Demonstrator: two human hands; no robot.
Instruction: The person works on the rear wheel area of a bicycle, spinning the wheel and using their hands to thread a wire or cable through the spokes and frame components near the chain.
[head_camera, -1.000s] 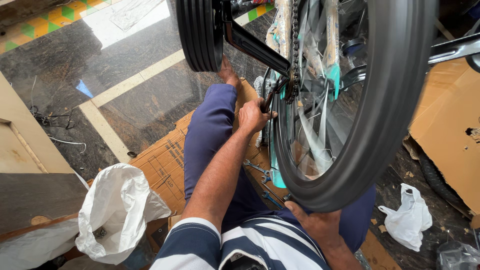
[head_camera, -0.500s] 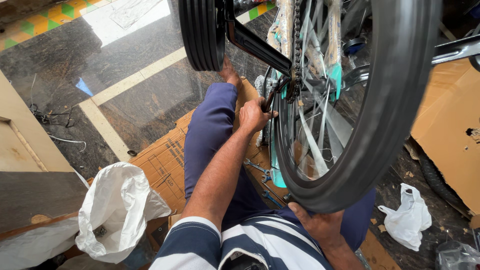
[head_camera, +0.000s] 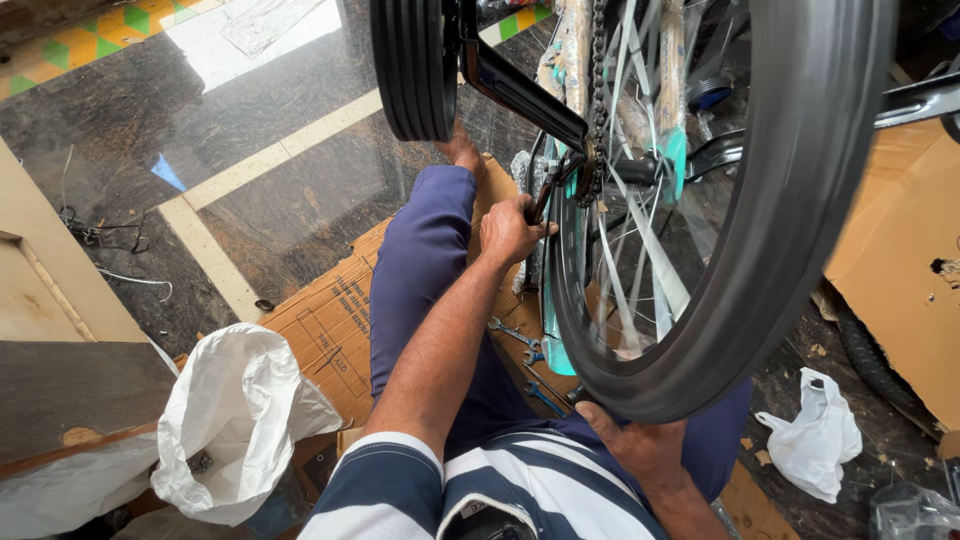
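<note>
The rear wheel (head_camera: 730, 250) hides most of the right hand (head_camera: 640, 445).
</note>
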